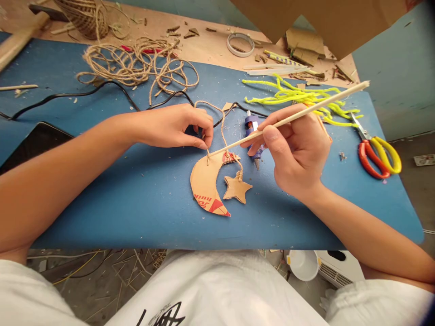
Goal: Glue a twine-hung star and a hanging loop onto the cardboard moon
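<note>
While the left hand (183,127) bends low over the middle of the blue-topped table (163,217), its fingers curled in and its thumb and forefinger closed in a pinch, it has hold of a thin tan twine cord (222,133) at the upper edge of a flat brown cardboard crescent moon with red print (204,181). The moon lies midway along the table, nearer the near edge than the far one, its hollow facing the right edge. The right hand (299,149), fingers bent and mostly closed, grips a long, pale, slim wooden stick (322,108) like a pen; the stick slants up towards the far right corner, and its lower tip appears to touch the moon just beside the knot under the left fingertips. In the moon's hollow lies a small brown cardboard star (238,189), its top point tied to the cord. A purple-blue glue gun with a metal nozzle (252,123) sits beyond the star, partly covered by the right fingers. Towards the right edge are scissors with one red and one yellow handle (364,135), their blades beside a bunch of fuzzy neon-yellow pipe cleaners (288,94). A loose tangle of tan twine (136,61) and a pale ring of tape (242,54) lie towards the far edge, while a thin black cable (68,94) runs from the left edge and passes behind the left hand. A wooden-handled hammer (23,38) lies at the far left corner.
</note>
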Demonstrator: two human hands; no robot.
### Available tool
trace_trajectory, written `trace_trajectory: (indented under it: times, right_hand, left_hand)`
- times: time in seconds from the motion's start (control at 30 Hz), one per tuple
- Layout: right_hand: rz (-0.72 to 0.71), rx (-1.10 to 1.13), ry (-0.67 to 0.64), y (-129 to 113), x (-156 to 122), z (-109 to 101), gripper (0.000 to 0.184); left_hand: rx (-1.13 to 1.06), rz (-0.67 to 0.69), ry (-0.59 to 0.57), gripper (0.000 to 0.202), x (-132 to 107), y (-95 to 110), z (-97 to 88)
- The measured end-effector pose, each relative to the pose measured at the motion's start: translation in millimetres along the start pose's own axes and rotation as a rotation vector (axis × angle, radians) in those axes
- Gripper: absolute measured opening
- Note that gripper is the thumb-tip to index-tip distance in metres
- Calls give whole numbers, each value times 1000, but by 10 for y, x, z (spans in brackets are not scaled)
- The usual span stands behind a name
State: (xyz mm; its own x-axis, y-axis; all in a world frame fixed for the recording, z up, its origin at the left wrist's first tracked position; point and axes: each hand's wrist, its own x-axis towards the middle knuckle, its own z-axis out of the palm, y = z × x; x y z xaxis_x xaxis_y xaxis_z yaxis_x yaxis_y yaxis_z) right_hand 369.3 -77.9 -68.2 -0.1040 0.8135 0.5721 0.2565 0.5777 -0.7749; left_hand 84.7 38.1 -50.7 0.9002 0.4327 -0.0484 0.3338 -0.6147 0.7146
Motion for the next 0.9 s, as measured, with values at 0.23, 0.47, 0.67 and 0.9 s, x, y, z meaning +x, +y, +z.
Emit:
trace_trajectory:
  times: [0.23, 0.47, 0.67, 0.9]
  right_hand:
    - [19, 7, 13, 14, -1, 14, 32]
    - [15, -20, 65, 12, -3, 9, 31]
    - [-12, -11, 56, 39, -6, 0, 27]
    - [-79, 15, 47, 76, -14, 6, 19]
  left_hand:
    - [0, -18, 0, 19, -2, 17, -3]
    - [-44, 7, -14, 21, -6, -7, -23]
    - [-33, 8, -107, 28, -22, 33, -105]
    - [-46, 6, -57, 14, -21, 26, -73]
